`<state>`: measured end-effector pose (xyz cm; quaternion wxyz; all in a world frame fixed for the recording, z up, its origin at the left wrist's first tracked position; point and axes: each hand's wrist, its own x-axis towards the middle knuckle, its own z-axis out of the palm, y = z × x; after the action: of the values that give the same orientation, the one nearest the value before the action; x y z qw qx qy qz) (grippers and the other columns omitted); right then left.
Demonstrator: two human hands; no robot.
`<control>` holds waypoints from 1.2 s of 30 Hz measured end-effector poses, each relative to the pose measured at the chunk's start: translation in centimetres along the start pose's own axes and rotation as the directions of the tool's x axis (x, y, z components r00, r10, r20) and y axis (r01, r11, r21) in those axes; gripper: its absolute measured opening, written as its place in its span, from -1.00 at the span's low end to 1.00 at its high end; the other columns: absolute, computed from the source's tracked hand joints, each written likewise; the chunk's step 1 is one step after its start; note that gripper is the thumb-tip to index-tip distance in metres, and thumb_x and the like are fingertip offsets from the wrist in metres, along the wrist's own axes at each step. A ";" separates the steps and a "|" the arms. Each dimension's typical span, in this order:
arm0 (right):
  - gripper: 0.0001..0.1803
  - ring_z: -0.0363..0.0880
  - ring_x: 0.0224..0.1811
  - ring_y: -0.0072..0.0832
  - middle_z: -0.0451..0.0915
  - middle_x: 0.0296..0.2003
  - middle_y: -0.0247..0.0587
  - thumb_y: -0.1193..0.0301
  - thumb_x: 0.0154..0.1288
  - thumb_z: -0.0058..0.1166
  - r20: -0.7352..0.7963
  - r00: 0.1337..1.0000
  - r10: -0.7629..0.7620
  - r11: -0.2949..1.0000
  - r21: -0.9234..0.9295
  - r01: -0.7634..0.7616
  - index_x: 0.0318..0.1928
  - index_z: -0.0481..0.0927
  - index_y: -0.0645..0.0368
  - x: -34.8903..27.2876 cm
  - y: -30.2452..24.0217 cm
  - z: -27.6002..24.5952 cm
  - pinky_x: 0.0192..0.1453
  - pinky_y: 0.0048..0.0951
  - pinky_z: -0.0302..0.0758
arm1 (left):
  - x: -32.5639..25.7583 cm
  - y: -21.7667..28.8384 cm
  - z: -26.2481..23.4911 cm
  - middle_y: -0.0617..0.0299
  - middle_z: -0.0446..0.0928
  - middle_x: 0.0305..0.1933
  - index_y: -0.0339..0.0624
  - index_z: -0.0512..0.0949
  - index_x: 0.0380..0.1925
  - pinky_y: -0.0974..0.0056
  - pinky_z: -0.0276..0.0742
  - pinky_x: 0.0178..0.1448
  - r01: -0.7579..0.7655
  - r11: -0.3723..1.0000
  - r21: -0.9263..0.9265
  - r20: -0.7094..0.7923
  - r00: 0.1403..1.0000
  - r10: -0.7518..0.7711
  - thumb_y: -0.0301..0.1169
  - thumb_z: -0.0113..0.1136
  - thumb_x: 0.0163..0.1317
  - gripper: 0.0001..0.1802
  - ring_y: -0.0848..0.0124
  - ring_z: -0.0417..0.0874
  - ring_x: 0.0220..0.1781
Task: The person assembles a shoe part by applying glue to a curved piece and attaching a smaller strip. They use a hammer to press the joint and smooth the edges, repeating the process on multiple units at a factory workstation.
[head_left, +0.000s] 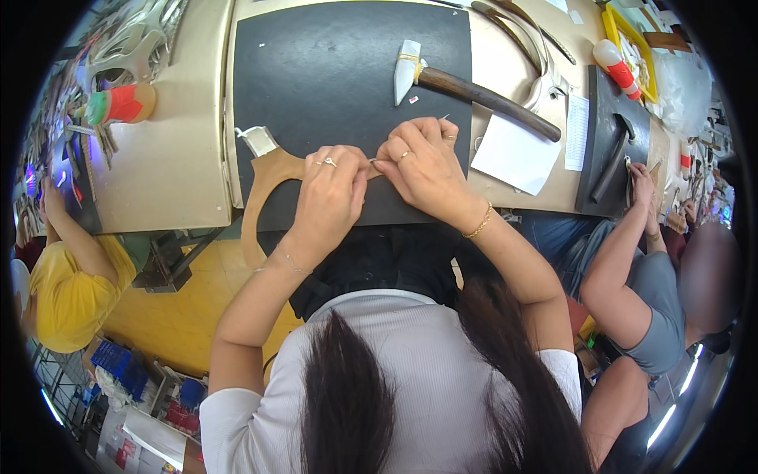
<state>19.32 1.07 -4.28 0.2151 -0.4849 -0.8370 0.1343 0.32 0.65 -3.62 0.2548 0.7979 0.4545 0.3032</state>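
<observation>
A curved tan strap, leather-like, (272, 175) lies partly on the black mat (332, 71), and one arm of it hangs over the table's front edge. At its upper left end is a pale, squared tip (259, 141). My left hand (328, 186) is closed on the strap's narrow right part, fingers bent down over it. Close beside it, my right hand (426, 170) pinches the strap's end between thumb and fingers. The fingertips almost meet and hide what lies between them. A thin pointed thing sticks out above my right hand, too small to name.
A hammer (489, 99) with a wooden handle lies across the mat's right edge. Beside it are white paper (517, 154) and pale curved straps (545, 83). A glue bottle (122, 104) stands left, another bottle (617, 69) at right. People work on both sides.
</observation>
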 end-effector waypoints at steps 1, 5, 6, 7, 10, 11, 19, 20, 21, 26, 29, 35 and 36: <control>-0.85 0.39 -0.01 -0.35 0.45 -0.25 -0.41 0.32 0.18 0.28 0.005 1.000 0.005 1.000 0.001 -0.005 -0.32 0.55 -0.01 0.0 0.0 0.0 0.12 -0.19 0.12 | -0.1 0.0 0.0 0.18 0.57 -0.24 -0.22 0.54 -0.33 0.17 0.41 -0.01 0.007 1.000 0.018 -0.001 1.000 -0.007 -0.70 0.29 0.04 -0.78 0.20 0.59 -0.13; -0.84 0.40 -0.02 -0.37 0.45 -0.27 -0.41 0.33 0.17 0.29 -0.008 1.000 0.023 0.999 0.025 -0.023 -0.32 0.54 -0.01 0.2 -0.1 -0.2 0.12 -0.19 0.11 | -0.9 -0.4 -0.1 0.20 0.48 -0.23 -0.20 0.62 -0.25 0.14 0.41 -0.01 -0.102 0.992 0.075 -0.009 0.995 0.103 -0.64 0.30 0.05 -0.77 0.23 0.56 -0.13; -0.84 0.40 -0.02 -0.37 0.45 -0.27 -0.41 0.33 0.17 0.30 0.001 1.000 0.030 0.999 0.042 -0.030 -0.32 0.54 -0.01 0.3 -0.1 -0.3 0.12 -0.19 0.11 | -1.2 -0.5 -0.1 0.21 0.49 -0.22 -0.20 0.63 -0.22 0.14 0.42 0.00 -0.114 0.990 0.080 -0.014 0.993 0.115 -0.64 0.30 0.04 -0.74 0.25 0.57 -0.12; -0.84 0.40 -0.03 -0.37 0.45 -0.27 -0.42 0.33 0.17 0.30 0.013 0.999 0.040 0.998 0.053 -0.040 -0.32 0.55 -0.02 0.3 -0.1 -0.3 0.12 -0.18 0.11 | -1.5 -0.6 -0.1 0.22 0.50 -0.21 -0.19 0.65 -0.19 0.14 0.42 0.00 -0.126 0.988 0.084 -0.018 0.992 0.128 -0.64 0.30 0.03 -0.71 0.26 0.57 -0.11; -0.85 0.40 -0.02 -0.39 0.45 -0.28 -0.44 0.32 0.18 0.30 0.050 0.997 0.056 0.994 0.095 -0.061 -0.32 0.56 -0.02 0.5 0.0 -0.6 0.12 -0.18 0.11 | -1.9 -1.1 -0.1 0.23 0.54 -0.16 -0.19 0.66 -0.13 0.13 0.42 0.03 -0.199 0.967 0.158 -0.008 0.979 0.203 -0.59 0.29 0.03 -0.67 0.29 0.58 -0.06; -0.85 0.40 -0.02 -0.39 0.45 -0.28 -0.45 0.31 0.18 0.30 0.063 0.996 0.060 0.992 0.110 -0.066 -0.32 0.57 -0.03 0.5 0.1 -0.7 0.12 -0.17 0.11 | -1.9 -1.2 -0.1 0.24 0.55 -0.14 -0.20 0.66 -0.11 0.12 0.42 0.03 -0.237 0.953 0.190 -0.003 0.970 0.242 -0.57 0.28 0.04 -0.66 0.29 0.59 -0.05; -0.85 0.41 -0.03 -0.41 0.45 -0.29 -0.48 0.25 0.20 0.29 0.040 0.996 0.075 0.993 0.089 -0.078 -0.35 0.59 -0.03 0.8 -0.4 -0.8 0.11 -0.16 0.10 | -2.8 1.0 -0.3 0.28 0.61 -0.05 -0.14 0.68 -0.10 0.13 0.33 0.07 -0.187 0.882 0.432 0.086 0.982 0.166 -0.49 0.24 0.13 -0.70 0.36 0.61 0.02; -0.84 0.41 -0.03 -0.42 0.46 -0.29 -0.48 0.24 0.20 0.29 0.038 0.996 0.079 0.993 0.079 -0.082 -0.36 0.59 -0.03 0.8 -0.4 -0.8 0.10 -0.16 0.10 | -2.9 1.2 -0.2 0.28 0.61 -0.05 -0.14 0.68 -0.09 0.12 0.32 0.08 -0.185 0.863 0.469 0.093 0.983 0.160 -0.47 0.23 0.14 -0.70 0.36 0.60 0.03; -0.83 0.41 -0.04 -0.42 0.46 -0.30 -0.49 0.24 0.20 0.29 0.039 0.995 0.088 0.993 0.070 -0.090 -0.37 0.58 -0.03 0.9 -0.5 -0.7 0.10 -0.17 0.10 | -2.9 1.3 -0.2 0.27 0.61 -0.05 -0.14 0.68 -0.08 0.12 0.32 0.08 -0.187 0.854 0.486 0.098 0.982 0.159 -0.46 0.22 0.15 -0.70 0.36 0.60 0.04; -0.81 0.41 -0.06 -0.44 0.45 -0.33 -0.50 0.23 0.19 0.30 0.028 0.994 0.103 0.994 0.046 -0.104 -0.40 0.56 -0.04 0.9 -0.7 -0.5 0.08 -0.17 0.09 | -3.3 1.5 -0.1 0.26 0.59 -0.03 -0.11 0.66 -0.01 0.11 0.31 0.08 -0.188 0.820 0.541 0.119 0.982 0.147 -0.42 0.18 0.18 -0.65 0.36 0.58 0.09; -0.82 0.42 -0.07 -0.45 0.45 -0.33 -0.50 0.22 0.19 0.29 0.016 0.995 0.101 0.994 0.036 -0.102 -0.40 0.56 -0.05 0.8 -0.7 -0.3 0.08 -0.16 0.09 | -3.5 1.6 0.1 0.25 0.57 0.00 -0.08 0.63 0.06 0.11 0.31 0.08 -0.196 0.793 0.577 0.143 0.980 0.138 -0.43 0.17 0.19 -0.61 0.35 0.57 0.12; -0.84 0.43 -0.09 -0.44 0.46 -0.32 -0.50 0.24 0.21 0.27 -0.008 0.997 0.081 0.997 -0.009 -0.081 -0.40 0.57 -0.05 0.8 -0.8 -0.1 0.06 -0.14 0.10 | -3.9 1.6 -0.1 0.21 0.55 0.03 -0.04 0.61 0.09 0.08 0.30 0.07 -0.202 0.791 0.577 0.155 0.978 0.137 -0.46 0.15 0.19 -0.58 0.33 0.56 0.17; -0.84 0.43 -0.09 -0.44 0.46 -0.32 -0.50 0.25 0.21 0.27 -0.012 0.997 0.079 0.997 -0.009 -0.079 -0.39 0.57 -0.05 0.8 -0.8 -0.1 0.07 -0.14 0.10 | -3.9 1.6 0.0 0.22 0.55 0.03 -0.03 0.61 0.09 0.07 0.29 0.07 -0.197 0.792 0.578 0.148 0.980 0.135 -0.46 0.16 0.19 -0.58 0.34 0.56 0.17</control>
<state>18.43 1.42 -3.67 0.2123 -0.5194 -0.8166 0.1357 -0.39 -3.53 -3.50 -0.0111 0.8881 0.4411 0.1286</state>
